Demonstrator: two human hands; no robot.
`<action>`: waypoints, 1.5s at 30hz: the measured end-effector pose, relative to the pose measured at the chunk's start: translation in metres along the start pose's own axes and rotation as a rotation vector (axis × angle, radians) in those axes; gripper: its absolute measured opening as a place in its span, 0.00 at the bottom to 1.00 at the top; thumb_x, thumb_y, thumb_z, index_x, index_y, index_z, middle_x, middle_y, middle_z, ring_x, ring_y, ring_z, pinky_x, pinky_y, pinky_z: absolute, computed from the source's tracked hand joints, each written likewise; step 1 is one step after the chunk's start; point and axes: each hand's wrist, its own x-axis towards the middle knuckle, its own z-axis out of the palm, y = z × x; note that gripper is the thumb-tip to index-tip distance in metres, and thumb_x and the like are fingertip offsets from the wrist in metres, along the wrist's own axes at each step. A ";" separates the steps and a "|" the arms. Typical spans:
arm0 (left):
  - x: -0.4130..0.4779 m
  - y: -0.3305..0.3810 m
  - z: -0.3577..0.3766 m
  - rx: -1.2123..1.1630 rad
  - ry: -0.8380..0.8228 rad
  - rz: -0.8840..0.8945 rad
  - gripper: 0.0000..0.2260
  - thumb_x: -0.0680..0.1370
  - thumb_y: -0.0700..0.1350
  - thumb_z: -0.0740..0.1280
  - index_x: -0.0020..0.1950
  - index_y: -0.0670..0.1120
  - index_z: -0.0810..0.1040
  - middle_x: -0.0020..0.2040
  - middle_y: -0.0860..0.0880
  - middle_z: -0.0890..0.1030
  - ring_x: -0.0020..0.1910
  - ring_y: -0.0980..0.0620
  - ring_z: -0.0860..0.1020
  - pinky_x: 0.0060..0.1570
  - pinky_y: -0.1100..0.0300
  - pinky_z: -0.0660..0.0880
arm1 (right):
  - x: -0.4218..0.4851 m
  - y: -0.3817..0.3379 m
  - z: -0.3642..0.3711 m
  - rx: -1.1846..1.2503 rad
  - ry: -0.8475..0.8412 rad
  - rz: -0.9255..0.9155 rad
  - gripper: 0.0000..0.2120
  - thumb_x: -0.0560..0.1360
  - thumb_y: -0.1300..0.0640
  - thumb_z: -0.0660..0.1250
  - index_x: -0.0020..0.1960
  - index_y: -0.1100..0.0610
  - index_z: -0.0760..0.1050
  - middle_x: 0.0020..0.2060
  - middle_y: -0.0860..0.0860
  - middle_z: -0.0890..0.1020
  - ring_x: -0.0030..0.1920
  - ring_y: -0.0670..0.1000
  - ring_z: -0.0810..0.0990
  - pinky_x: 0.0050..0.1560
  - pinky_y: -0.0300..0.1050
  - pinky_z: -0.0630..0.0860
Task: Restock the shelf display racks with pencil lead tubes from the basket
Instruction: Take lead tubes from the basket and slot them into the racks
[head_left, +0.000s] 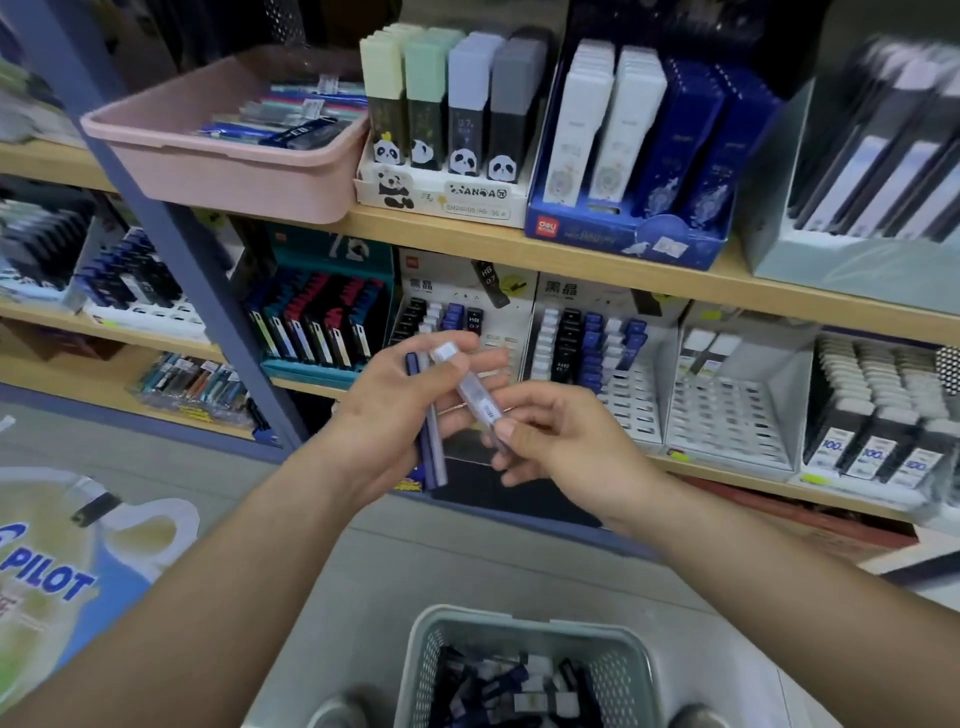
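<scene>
My left hand (400, 410) grips a few blue pencil lead tubes (431, 452) and the capped upper end of a clear lead tube (470, 387). My right hand (566, 441) pinches the lower end of that clear tube. Both hands hover in front of the middle shelf. Behind them stand two white display racks (631, 400) with slots, part filled with black, blue and white tubes. A grey-green mesh basket (524, 631) with several lead tubes sits on the floor below my arms.
A pink tray (218, 166) of pens stands on the upper wooden shelf (571, 249), beside panda and blue lead boxes. A blue shelf post (176, 228) runs diagonally at left. A Pilot sign (57, 571) lies on the floor at left.
</scene>
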 end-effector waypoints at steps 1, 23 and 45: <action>0.001 -0.001 -0.001 0.024 -0.002 0.002 0.11 0.82 0.37 0.61 0.64 0.38 0.74 0.57 0.40 0.84 0.56 0.42 0.84 0.54 0.51 0.82 | 0.000 0.003 -0.004 -0.005 -0.005 0.004 0.09 0.80 0.66 0.64 0.58 0.60 0.78 0.39 0.53 0.83 0.37 0.51 0.80 0.40 0.44 0.81; 0.014 -0.032 0.007 0.492 0.052 0.054 0.10 0.80 0.42 0.68 0.59 0.39 0.76 0.42 0.43 0.86 0.25 0.54 0.71 0.23 0.62 0.69 | 0.000 0.017 -0.042 -0.297 -0.037 -0.062 0.08 0.83 0.57 0.60 0.54 0.59 0.77 0.41 0.54 0.86 0.38 0.51 0.82 0.41 0.47 0.77; 0.024 -0.080 0.017 0.566 -0.073 -0.186 0.08 0.78 0.48 0.71 0.53 0.46 0.79 0.28 0.52 0.69 0.26 0.53 0.65 0.25 0.59 0.67 | 0.050 0.044 -0.163 -0.581 0.503 -0.224 0.08 0.77 0.57 0.71 0.50 0.48 0.72 0.35 0.49 0.85 0.39 0.50 0.85 0.49 0.58 0.81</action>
